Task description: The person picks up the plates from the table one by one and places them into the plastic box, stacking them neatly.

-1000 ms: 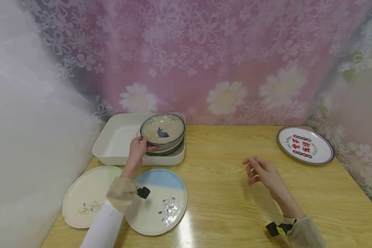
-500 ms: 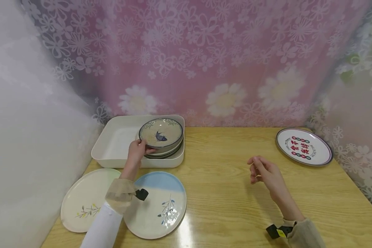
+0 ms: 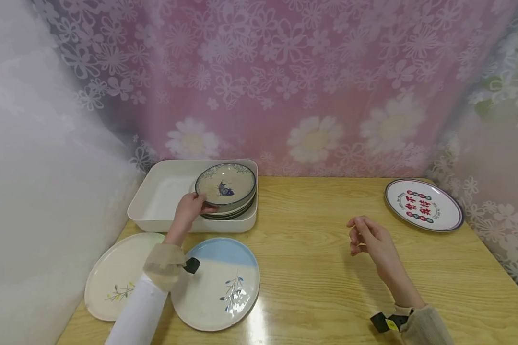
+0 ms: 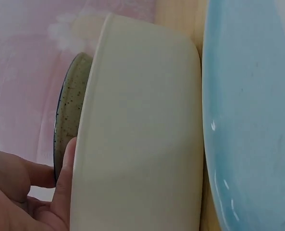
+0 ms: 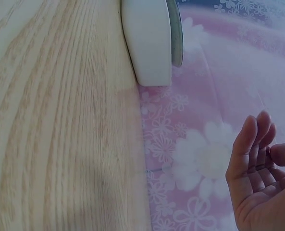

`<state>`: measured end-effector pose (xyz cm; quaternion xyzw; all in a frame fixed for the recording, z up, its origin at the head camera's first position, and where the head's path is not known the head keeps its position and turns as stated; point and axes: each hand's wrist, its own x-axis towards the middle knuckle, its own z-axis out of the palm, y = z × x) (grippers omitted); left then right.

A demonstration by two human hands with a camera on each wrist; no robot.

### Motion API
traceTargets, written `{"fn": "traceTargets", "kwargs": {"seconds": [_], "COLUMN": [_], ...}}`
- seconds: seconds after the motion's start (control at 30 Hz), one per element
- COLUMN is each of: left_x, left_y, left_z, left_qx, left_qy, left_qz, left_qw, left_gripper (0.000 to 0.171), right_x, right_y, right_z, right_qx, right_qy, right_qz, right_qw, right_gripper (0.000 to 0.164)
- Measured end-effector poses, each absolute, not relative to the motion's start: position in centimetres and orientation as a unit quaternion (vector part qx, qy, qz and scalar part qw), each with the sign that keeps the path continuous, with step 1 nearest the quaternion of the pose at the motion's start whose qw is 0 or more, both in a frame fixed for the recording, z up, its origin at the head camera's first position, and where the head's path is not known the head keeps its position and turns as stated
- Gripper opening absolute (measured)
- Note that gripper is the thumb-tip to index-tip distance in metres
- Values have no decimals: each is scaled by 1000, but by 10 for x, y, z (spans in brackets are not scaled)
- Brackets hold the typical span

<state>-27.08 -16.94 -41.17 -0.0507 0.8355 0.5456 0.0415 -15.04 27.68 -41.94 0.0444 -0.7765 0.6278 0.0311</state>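
Note:
My left hand (image 3: 189, 210) pinches the near-left rim of a shallow beige bowl (image 3: 226, 184) with a blue fish and a dark blue edge. The bowl lies on top of a dish stack (image 3: 229, 214) at the right end of a white bin (image 3: 155, 191). In the left wrist view, the thumb and fingers meet at the speckled side of the bowl (image 4: 72, 103), just past the bin wall (image 4: 137, 120). Over the right half of the table, my right hand (image 3: 374, 239) hovers with loosely bent fingers and holds nothing.
In front of the bin lie a plate with a blue band (image 3: 216, 287) and a cream plate with yellow sprigs (image 3: 112, 282), partly under my left arm. An oval plate with red lettering (image 3: 423, 205) is at the back right. A floral curtain (image 3: 285, 96) hangs behind the table.
The bowl has come down slightly onto the stack, still in my left hand's pinch. My right hand has drifted a little to the right.

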Motion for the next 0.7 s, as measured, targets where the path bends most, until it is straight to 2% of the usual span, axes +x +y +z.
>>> {"fn": "traceTargets", "kwargs": {"seconds": [0.2, 0.43, 0.57, 0.67, 0.7], "left_x": [-273, -274, -273, -269, -268], "left_y": [-172, -174, -176, -177, -177], "left_z": [-412, -411, -412, -414, -415], "left_qx": [-32, -39, -49, -57, -59], "left_qy": [879, 884, 879, 890, 895], "left_qz": [476, 466, 475, 452, 439], "left_qw": [3, -10, -16, -36, -48], "left_gripper": [41, 39, 56, 68, 68], "right_x": [-149, -149, -151, -151, -151], "right_y": [277, 280, 286, 295, 299], "right_z": [-418, -417, -416, -414, -414], "right_qx": [44, 42, 53, 57, 57], "right_qy": [-773, -776, -771, -759, -753], "right_qz": [632, 629, 634, 647, 654], "right_qw": [29, 27, 38, 47, 52], "right_gripper": [37, 39, 34, 30, 30]}}
